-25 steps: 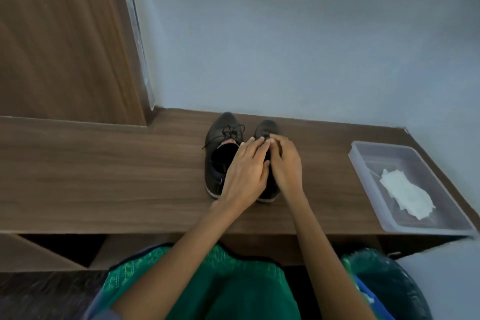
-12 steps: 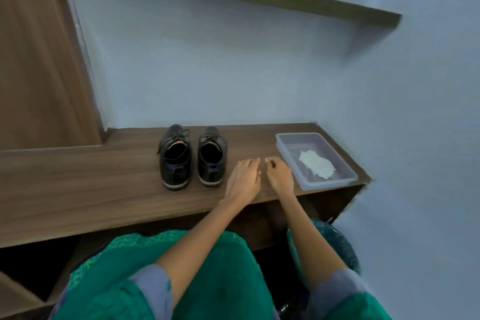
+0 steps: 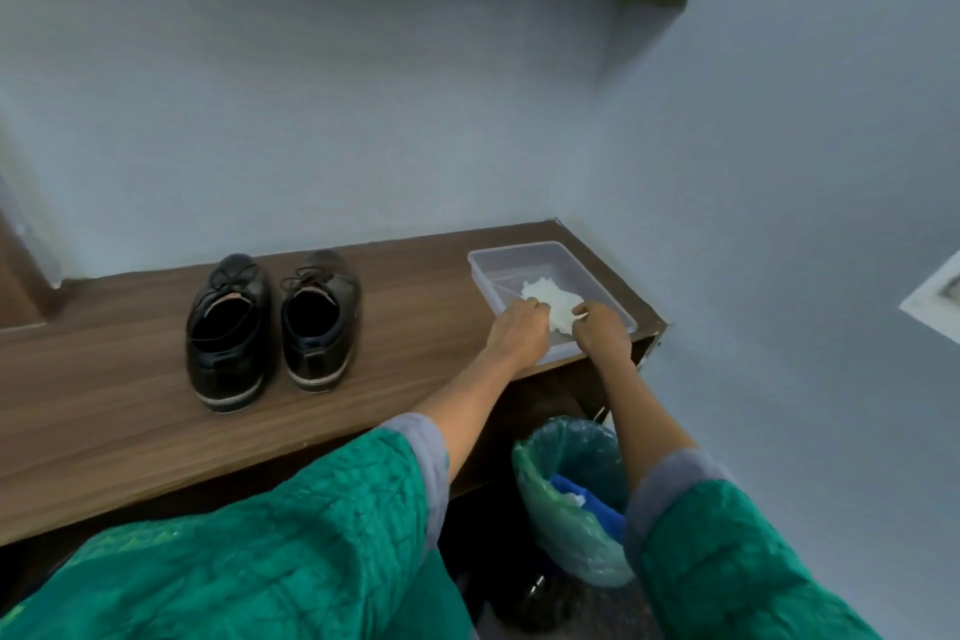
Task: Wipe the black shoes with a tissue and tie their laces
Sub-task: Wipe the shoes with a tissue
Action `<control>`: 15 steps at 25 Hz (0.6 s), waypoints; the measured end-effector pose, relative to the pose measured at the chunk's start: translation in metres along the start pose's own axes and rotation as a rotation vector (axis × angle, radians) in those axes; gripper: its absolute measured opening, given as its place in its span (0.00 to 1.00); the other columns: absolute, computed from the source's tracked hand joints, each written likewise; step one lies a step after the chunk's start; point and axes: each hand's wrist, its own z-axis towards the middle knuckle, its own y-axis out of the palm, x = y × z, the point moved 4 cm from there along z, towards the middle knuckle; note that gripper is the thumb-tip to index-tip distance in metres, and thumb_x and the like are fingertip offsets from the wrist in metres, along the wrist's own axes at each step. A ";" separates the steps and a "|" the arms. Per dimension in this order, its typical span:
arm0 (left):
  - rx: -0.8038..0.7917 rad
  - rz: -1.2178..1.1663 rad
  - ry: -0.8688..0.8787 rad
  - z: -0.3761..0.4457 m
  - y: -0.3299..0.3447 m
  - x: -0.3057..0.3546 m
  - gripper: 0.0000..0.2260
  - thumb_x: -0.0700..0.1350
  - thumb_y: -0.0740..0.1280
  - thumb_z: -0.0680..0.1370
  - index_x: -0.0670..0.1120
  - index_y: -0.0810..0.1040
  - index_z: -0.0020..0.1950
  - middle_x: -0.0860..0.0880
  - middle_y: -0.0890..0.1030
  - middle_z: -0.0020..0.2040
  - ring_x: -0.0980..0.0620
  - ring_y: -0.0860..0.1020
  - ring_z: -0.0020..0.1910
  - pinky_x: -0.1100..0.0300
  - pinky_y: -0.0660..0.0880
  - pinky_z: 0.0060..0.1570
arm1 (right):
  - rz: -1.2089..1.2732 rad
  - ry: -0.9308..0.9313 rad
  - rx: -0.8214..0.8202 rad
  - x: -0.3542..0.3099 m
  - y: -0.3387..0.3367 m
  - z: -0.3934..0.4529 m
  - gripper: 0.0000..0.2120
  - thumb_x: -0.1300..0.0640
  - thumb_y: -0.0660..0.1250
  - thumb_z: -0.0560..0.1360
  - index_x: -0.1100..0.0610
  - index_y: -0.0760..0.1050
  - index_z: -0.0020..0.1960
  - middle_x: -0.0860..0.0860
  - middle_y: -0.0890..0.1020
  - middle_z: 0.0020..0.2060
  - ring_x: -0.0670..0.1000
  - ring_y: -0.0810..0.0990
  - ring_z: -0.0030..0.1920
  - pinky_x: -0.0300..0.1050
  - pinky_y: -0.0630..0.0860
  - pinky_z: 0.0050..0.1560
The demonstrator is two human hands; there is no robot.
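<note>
On the bench (image 3: 130,405), the black shoes (image 3: 270,322) stand side by side, toes toward the far wall. In the clear tray (image 3: 483,265) at right, both grips pinch the white tissue (image 3: 553,299): left hand (image 3: 519,330), right hand (image 3: 602,333).

We find no legible text, label, brand, number or sign anywhere in the head view. The black shoes (image 3: 270,327) on the bench (image 3: 104,411) show no readable marking, nor does the clear tray (image 3: 519,257) at the bench's right end, nor the lined bin (image 3: 566,499) below it.
</note>
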 end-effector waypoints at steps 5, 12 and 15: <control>-0.088 0.079 0.088 0.046 0.035 0.001 0.12 0.40 0.57 0.79 0.37 0.74 0.58 0.37 0.76 0.56 0.39 0.73 0.57 0.48 0.71 0.53 | -0.140 -0.064 -0.013 -0.002 0.010 0.050 0.18 0.64 0.57 0.77 0.57 0.71 0.66 0.56 0.77 0.62 0.55 0.76 0.61 0.45 0.73 0.55; -0.217 0.108 -0.005 0.073 0.049 -0.031 0.10 0.36 0.60 0.76 0.38 0.75 0.55 0.38 0.78 0.56 0.40 0.76 0.56 0.48 0.73 0.51 | -0.366 -0.125 -0.097 0.000 0.044 0.083 0.11 0.57 0.63 0.77 0.57 0.75 0.58 0.54 0.80 0.54 0.54 0.79 0.55 0.44 0.73 0.48; -0.195 0.102 -0.002 0.076 0.050 -0.034 0.10 0.35 0.59 0.76 0.38 0.76 0.55 0.39 0.78 0.54 0.40 0.77 0.54 0.50 0.73 0.49 | -0.392 -0.061 -0.050 0.006 0.047 0.090 0.08 0.60 0.61 0.76 0.59 0.78 0.49 0.53 0.81 0.45 0.54 0.81 0.48 0.43 0.72 0.43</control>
